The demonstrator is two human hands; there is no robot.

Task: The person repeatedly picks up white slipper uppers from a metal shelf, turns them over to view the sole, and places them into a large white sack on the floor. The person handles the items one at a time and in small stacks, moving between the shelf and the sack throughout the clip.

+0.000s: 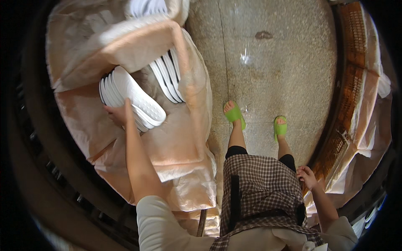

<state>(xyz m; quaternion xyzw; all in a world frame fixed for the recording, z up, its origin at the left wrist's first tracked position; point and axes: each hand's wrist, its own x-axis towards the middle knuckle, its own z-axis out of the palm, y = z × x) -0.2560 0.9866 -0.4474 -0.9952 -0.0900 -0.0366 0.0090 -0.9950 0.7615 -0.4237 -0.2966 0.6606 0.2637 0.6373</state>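
Note:
My left hand (119, 114) reaches down into a lined bin and is closed around the side of a stack of white shoe soles (136, 95). The top sole lies face up, with rows of small dimples at its near end. Dark edges show on some soles lower in the stack. My fingers are partly hidden by the soles. Right of it, a second group of white soles (166, 77) leans against the bin's wall. Beside my checked apron (261, 184), my right hand (307, 178) hangs with loosely bent fingers apart, holding nothing.
The bin has a pale peach cloth lining (167, 142) with soft, folded rims. More white soles (147, 7) lie in another bin beyond. Orange-brown crates (354, 90) with cloth liners line the right side. Between them runs a speckled floor (272, 62), where my green slippers (233, 113) stand.

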